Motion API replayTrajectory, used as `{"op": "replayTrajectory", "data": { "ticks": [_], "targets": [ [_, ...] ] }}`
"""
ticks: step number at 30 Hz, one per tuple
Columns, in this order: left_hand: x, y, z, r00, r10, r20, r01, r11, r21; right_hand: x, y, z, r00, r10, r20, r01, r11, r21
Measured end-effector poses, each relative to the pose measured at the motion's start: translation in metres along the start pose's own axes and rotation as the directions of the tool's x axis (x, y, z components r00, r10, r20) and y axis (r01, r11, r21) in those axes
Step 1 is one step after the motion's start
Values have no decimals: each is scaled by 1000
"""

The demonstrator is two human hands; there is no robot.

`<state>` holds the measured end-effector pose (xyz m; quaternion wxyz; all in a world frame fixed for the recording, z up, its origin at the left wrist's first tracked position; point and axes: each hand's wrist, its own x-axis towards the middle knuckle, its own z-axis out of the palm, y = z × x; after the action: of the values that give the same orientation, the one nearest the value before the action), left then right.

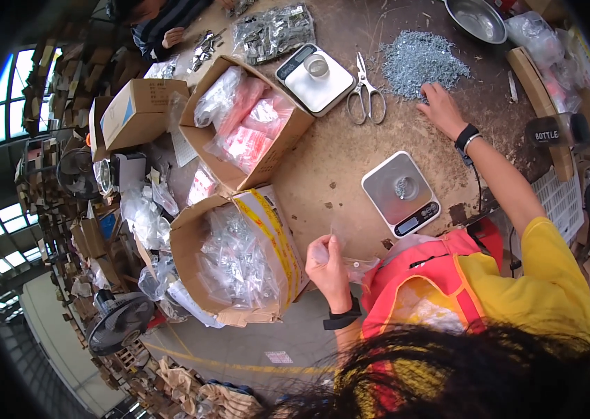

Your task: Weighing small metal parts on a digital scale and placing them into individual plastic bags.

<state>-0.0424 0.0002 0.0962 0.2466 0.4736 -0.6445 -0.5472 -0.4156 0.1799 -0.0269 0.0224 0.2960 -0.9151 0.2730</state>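
Note:
My left hand [330,269] is closed in a pinch near the table's front edge, with thin clear plastic bag film [361,269] showing beside its fingers. At the near edge of a heap of small grey metal screws [424,63], my right hand [443,109] has its fingertips drawn together; what lies between them is hidden. Between my hands sits a white digital scale [399,192]. On its steel pan is a small clear dish [410,187] holding a few screws.
Scissors [364,94] and a second scale [317,84] with a clear cup stand beyond. To the left are a carton of red-and-clear bags [281,150] and a carton of filled clear bags [288,244]. A metal bowl [476,19] is far right. Another person's hand [173,36] is far left.

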Motion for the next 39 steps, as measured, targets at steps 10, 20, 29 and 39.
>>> {"op": "replayTrajectory", "data": {
  "ticks": [10,20,29,39],
  "targets": [
    [3,-1,-7,996,-79,43,79,997,-3,12,38,-3,993,1,115,-20,987,159],
    [-7,-16,-11,999,-24,35,24,1000,-13,-57,-41,-52,929,105,354,-301,772,559],
    [-16,-20,-17,999,30,41,-30,1000,-3,-117,-119,-58,881,-262,394,72,897,437],
    [-18,-46,-32,1000,-1,22,1,1000,-17,-140,-127,-31,888,-391,243,300,891,341]
  ]
}}
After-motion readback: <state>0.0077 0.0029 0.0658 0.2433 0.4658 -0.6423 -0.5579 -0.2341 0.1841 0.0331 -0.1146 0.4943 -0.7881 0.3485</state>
